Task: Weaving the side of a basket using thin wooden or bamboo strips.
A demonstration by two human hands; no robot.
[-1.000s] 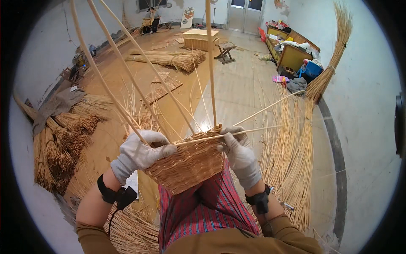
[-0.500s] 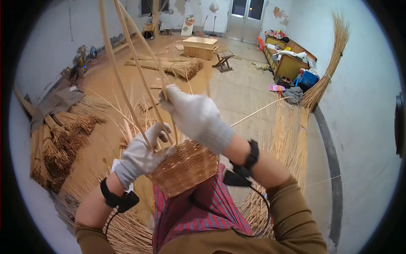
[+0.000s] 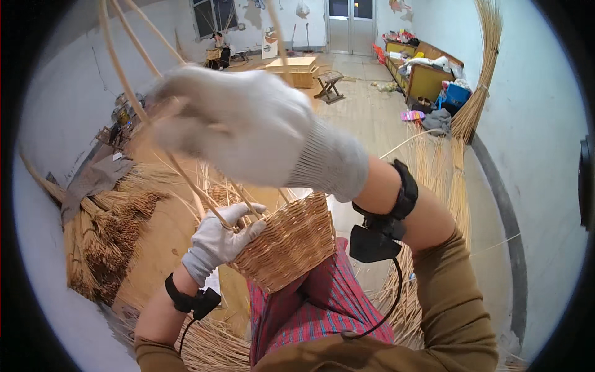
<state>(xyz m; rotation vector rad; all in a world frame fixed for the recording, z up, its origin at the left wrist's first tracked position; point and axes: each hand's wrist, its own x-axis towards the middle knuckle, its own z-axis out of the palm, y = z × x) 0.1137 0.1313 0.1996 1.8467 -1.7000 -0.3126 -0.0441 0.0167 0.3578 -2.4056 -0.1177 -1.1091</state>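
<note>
A small woven wicker basket tilts above my lap, with several long pale rods rising from its rim. My left hand, in a whitish knit glove, grips the basket's left rim, thumb on the outer wall beside the bases of the rods. My right hand, gloved alike, is raised close in front of me above the basket. Its fingers curl inward by the rods but are blurred, and whatever they hold is hidden. The glove covers part of the rods.
Bundles of dry stalks lie at left; loose stalks spread at right. A tall sheaf leans on the right wall. Farther back are a folding stool, a rectangular woven box and a cluttered bench.
My right hand has lifted from near the basket rim and come closer to view, moving up and left. The rods have swung left. My left hand still grips the rim.
</note>
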